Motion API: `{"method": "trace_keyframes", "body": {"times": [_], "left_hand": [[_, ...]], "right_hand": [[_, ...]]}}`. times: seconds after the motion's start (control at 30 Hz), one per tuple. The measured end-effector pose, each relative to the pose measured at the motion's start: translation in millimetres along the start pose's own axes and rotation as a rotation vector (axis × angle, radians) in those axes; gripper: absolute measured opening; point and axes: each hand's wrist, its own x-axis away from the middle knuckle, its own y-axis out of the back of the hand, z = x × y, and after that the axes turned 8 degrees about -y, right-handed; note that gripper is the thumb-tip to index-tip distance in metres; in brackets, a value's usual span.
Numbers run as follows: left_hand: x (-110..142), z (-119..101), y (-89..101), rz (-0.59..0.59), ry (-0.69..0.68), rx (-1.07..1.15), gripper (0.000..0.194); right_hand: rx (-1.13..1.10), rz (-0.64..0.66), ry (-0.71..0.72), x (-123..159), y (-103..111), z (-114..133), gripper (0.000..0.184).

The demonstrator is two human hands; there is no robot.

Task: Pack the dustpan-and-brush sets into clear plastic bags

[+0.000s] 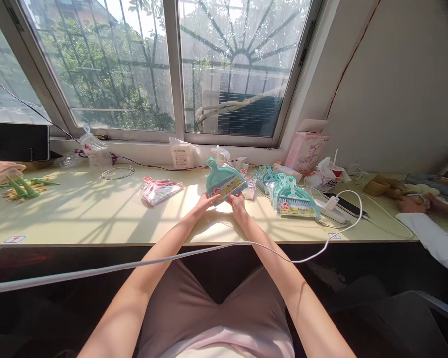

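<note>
A smooth pale-yellow worktable (78, 219) runs beneath a grey metal-framed window (174, 74). The left hand (202, 205) and right hand (239, 205) pinch opposite lower corners of a teal plastic dustpan-and-brush set (220, 175) between them, apparently so its printed yellow label (229, 187) faces the wearer. Right of the hands, bagged teal sets (293, 191) overlap, probably to save space; leftward lies a pink-red bagged set (155, 193).

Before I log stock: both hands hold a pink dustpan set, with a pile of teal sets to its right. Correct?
Wrong colour: the head view shows the left hand and right hand holding a teal dustpan set, with the pile of teal sets to its right.
</note>
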Motion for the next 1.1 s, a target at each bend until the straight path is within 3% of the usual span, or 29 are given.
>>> {"method": "trace_keyframes", "body": {"times": [0.13,0.3,0.4,0.63,0.9,1.1], "left_hand": [[6.6,-5.1,-3.5,0.005,0.020,-0.012,0.067],[8.6,-6.4,-6.4,-0.118,0.005,-0.022,0.066],[8.8,-7.8,-6.0,-0.134,0.000,-0.034,0.070],[14.3,-14.5,-8.1,-0.057,0.012,-0.020,0.066],[10.1,-2.1,-7.1,-0.033,0.043,0.063,0.063],[10.2,0.4,-5.7,-0.026,0.070,0.035,0.074]], "right_hand": [[0.031,-0.054,-0.069,7.8,-3.2,7.8,0.037],[0.063,0.111,-0.047,8.0,-2.3,11.6,0.045],[0.067,0.179,-0.036,9.9,-3.3,12.0,0.051],[0.031,0.038,-0.080,10.4,-5.3,10.7,0.039],[0.012,0.040,-0.067,5.8,-0.7,6.4,0.045],[0.012,0.018,-0.088,8.6,-0.5,9.6,0.047]]}}
